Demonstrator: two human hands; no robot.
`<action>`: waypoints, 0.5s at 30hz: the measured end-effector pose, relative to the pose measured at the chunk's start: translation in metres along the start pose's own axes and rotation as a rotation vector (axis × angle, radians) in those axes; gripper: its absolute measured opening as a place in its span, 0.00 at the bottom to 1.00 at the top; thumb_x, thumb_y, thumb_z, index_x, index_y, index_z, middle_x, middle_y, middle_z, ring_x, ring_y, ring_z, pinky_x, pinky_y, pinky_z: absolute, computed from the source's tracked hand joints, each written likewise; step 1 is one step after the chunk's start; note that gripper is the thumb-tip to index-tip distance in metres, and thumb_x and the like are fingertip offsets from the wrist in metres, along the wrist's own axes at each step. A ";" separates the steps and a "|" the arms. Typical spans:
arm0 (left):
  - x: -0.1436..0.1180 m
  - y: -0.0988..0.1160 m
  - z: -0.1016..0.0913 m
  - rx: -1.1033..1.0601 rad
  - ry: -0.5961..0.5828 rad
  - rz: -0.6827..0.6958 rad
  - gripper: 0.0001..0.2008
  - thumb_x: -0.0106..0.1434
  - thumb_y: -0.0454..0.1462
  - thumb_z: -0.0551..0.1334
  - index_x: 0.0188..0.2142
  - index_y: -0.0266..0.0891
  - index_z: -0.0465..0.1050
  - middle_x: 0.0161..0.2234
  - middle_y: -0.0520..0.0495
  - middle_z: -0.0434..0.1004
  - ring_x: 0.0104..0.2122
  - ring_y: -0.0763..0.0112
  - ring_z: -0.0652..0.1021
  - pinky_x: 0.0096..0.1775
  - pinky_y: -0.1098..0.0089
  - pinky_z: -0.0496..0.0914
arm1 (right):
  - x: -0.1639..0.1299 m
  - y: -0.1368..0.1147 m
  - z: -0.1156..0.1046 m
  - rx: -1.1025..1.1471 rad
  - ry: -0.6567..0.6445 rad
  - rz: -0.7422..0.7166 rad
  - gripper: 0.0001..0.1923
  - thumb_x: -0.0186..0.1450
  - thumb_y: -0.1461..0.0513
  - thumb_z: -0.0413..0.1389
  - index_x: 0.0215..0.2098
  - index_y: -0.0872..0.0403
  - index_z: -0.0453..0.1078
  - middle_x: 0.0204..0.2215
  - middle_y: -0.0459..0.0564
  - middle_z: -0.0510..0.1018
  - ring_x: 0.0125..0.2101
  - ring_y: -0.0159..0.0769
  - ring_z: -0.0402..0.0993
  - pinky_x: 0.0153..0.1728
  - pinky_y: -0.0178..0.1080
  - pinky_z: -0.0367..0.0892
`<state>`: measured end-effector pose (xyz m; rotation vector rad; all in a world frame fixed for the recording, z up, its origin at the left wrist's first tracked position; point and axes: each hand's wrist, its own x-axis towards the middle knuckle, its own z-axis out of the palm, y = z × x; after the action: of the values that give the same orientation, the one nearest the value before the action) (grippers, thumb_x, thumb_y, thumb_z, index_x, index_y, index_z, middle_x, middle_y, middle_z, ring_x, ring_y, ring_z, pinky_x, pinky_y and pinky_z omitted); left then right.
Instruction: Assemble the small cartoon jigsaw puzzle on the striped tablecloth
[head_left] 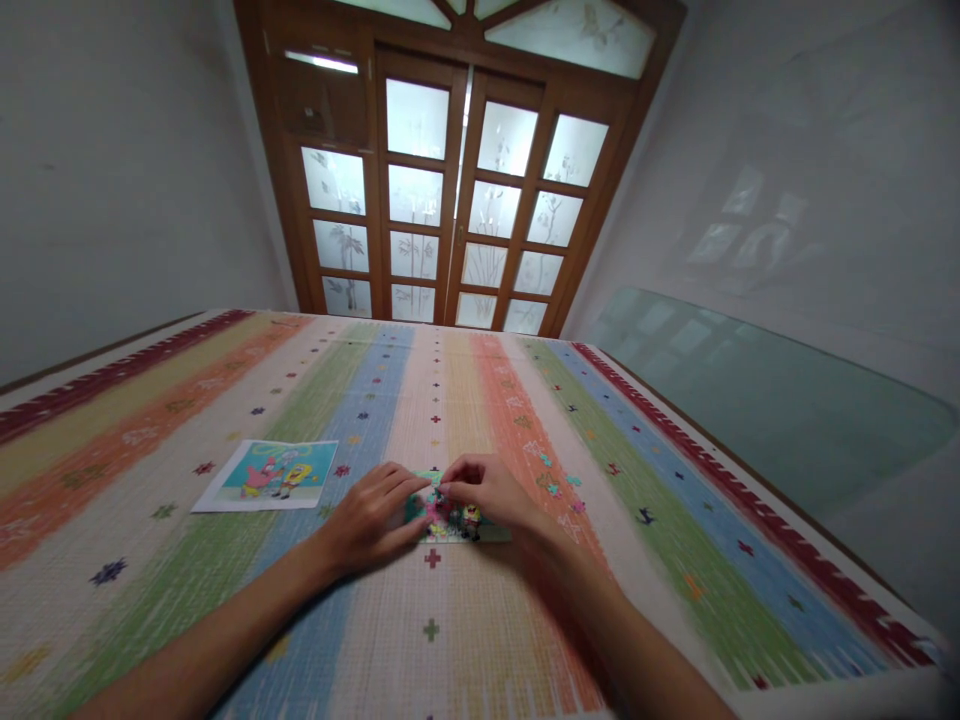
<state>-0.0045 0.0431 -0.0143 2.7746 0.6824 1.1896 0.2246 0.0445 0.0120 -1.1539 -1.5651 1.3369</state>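
Observation:
A small jigsaw puzzle (pixel 487 533) with cartoon figures lies on the cloth, partly covered by my hands. My left hand (pixel 375 515) rests over its left side, fingers stretched and thumb apart from them, touching the puzzle. From the other side my right hand (pixel 484 487) reaches over the upper middle, its thumb and forefinger pinched on a small puzzle piece, mostly hidden. Right of that hand, several loose puzzle pieces (pixel 555 490) in turquoise and pink lie scattered on the orange stripe.
A printed cartoon picture (pixel 274 475) lies flat to the left of the puzzle. The striped, patterned cloth (pixel 431 670) covers the table. Beyond its far edge stands a wooden door (pixel 457 200) with glass panes. A greenish glass panel (pixel 750 390) is along the right wall.

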 end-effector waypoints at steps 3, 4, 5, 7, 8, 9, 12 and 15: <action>0.000 -0.001 0.000 -0.005 0.000 -0.016 0.13 0.70 0.38 0.63 0.52 0.38 0.72 0.41 0.43 0.79 0.41 0.60 0.77 0.44 0.60 0.74 | 0.005 0.004 0.011 0.046 -0.010 0.031 0.02 0.55 0.64 0.64 0.26 0.54 0.75 0.21 0.45 0.78 0.23 0.31 0.73 0.28 0.35 0.69; 0.000 -0.001 0.000 -0.007 -0.002 -0.025 0.12 0.69 0.37 0.63 0.51 0.38 0.73 0.41 0.42 0.79 0.41 0.60 0.77 0.44 0.60 0.74 | 0.006 0.006 0.014 0.052 -0.003 0.033 0.03 0.55 0.65 0.64 0.26 0.54 0.75 0.21 0.45 0.78 0.22 0.31 0.73 0.28 0.35 0.69; 0.000 -0.001 0.000 -0.008 -0.005 -0.036 0.12 0.69 0.36 0.62 0.51 0.38 0.73 0.41 0.42 0.80 0.41 0.59 0.77 0.44 0.59 0.74 | 0.008 0.008 0.016 0.053 0.004 0.031 0.03 0.55 0.65 0.65 0.26 0.54 0.75 0.20 0.44 0.77 0.22 0.31 0.72 0.27 0.35 0.68; 0.001 0.000 -0.002 -0.009 -0.009 -0.044 0.11 0.67 0.35 0.61 0.49 0.38 0.75 0.40 0.42 0.79 0.41 0.59 0.77 0.44 0.59 0.74 | 0.009 0.013 0.020 0.033 0.016 0.023 0.04 0.55 0.64 0.65 0.25 0.54 0.75 0.19 0.44 0.77 0.21 0.31 0.72 0.26 0.35 0.68; 0.001 0.000 -0.003 -0.009 -0.013 -0.046 0.11 0.66 0.34 0.60 0.48 0.38 0.75 0.39 0.41 0.79 0.41 0.59 0.77 0.44 0.58 0.75 | 0.010 0.015 0.021 0.011 0.020 0.016 0.05 0.55 0.64 0.66 0.25 0.54 0.75 0.19 0.44 0.77 0.21 0.31 0.72 0.26 0.35 0.67; 0.001 0.000 -0.003 -0.009 -0.020 -0.048 0.11 0.65 0.34 0.60 0.47 0.37 0.76 0.39 0.41 0.79 0.40 0.58 0.77 0.44 0.58 0.75 | 0.010 0.017 0.021 -0.017 0.026 0.006 0.04 0.56 0.63 0.66 0.25 0.55 0.76 0.19 0.45 0.77 0.21 0.31 0.72 0.26 0.35 0.67; 0.001 0.000 -0.005 -0.008 -0.051 -0.057 0.10 0.64 0.34 0.60 0.44 0.38 0.76 0.38 0.41 0.79 0.40 0.58 0.77 0.44 0.57 0.75 | 0.010 0.022 0.022 -0.109 0.054 -0.022 0.03 0.56 0.63 0.66 0.26 0.55 0.78 0.20 0.46 0.78 0.22 0.31 0.72 0.27 0.35 0.67; 0.001 -0.001 -0.006 -0.001 -0.067 -0.063 0.09 0.63 0.34 0.61 0.43 0.38 0.76 0.38 0.41 0.79 0.40 0.57 0.76 0.43 0.57 0.75 | 0.010 0.023 0.024 -0.145 0.057 -0.036 0.02 0.57 0.64 0.66 0.27 0.55 0.79 0.22 0.47 0.80 0.23 0.32 0.73 0.28 0.35 0.67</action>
<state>-0.0078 0.0435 -0.0096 2.7564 0.7570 1.0796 0.2027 0.0477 -0.0144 -1.2348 -1.6552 1.1733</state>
